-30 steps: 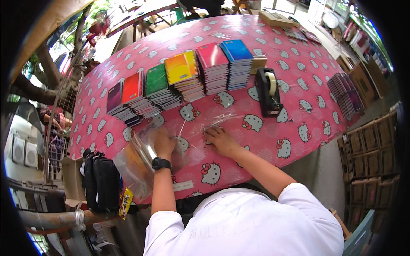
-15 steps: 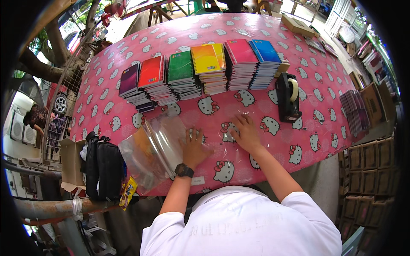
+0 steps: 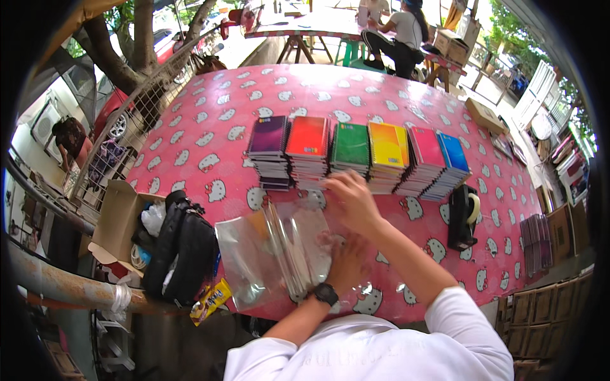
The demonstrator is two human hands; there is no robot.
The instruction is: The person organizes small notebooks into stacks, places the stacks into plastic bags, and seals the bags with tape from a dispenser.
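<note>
Six stacks of spiral notebooks stand in a row: purple (image 3: 269, 135), red (image 3: 307, 138), green (image 3: 351, 146), yellow (image 3: 388, 145), pink (image 3: 426, 147) and blue (image 3: 453, 152). My right hand (image 3: 353, 198) hovers just in front of the green and red stacks, fingers loosely bent and apart, seemingly holding nothing. It covers part of the stacks' lower front. My left hand (image 3: 347, 264), below the right one, rests with fingers stretched out by the right edge of a pile of clear plastic bags (image 3: 244, 260). A black watch is on that wrist.
A pink cartoon-print cloth (image 3: 210, 162) covers the table. To the right stands a black tape dispenser (image 3: 462, 219). On the left are a black pouch (image 3: 184, 251), an open cardboard box (image 3: 117, 222) and a yellow snack packet (image 3: 211, 301). A seated person (image 3: 406, 32) is beyond the table.
My right hand has moved forward and left to the notebook stacks. My left hand stays low by the plastic bags. The view has shifted, showing more of the far background.
</note>
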